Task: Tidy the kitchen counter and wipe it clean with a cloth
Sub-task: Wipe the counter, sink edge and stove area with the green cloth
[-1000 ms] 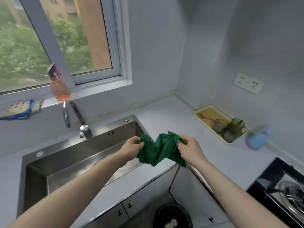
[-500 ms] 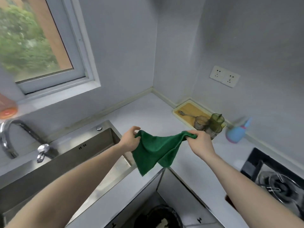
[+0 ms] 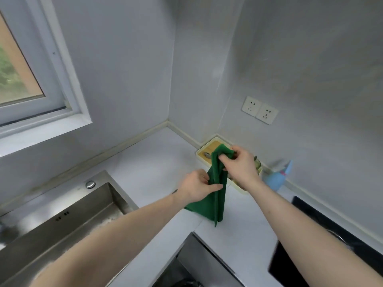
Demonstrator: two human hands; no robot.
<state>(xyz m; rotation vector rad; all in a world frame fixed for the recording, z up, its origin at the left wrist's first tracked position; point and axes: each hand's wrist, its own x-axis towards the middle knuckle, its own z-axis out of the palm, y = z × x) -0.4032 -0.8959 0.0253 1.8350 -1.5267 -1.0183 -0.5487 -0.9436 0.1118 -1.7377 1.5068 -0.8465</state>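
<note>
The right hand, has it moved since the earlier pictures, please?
Yes. The right hand has moved toward the corner wall, now over the cream plastic tray it was short of before, gripping the green cloth.

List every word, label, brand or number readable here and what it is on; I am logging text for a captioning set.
None can be read.
White double wall socket: only slot holes, no lettering.
Pale blue spray bottle: blurred, no label legible.
Steel sink: two dark marks on its inner wall, too small to read.
Green cloth held in both hands: plain.
</note>
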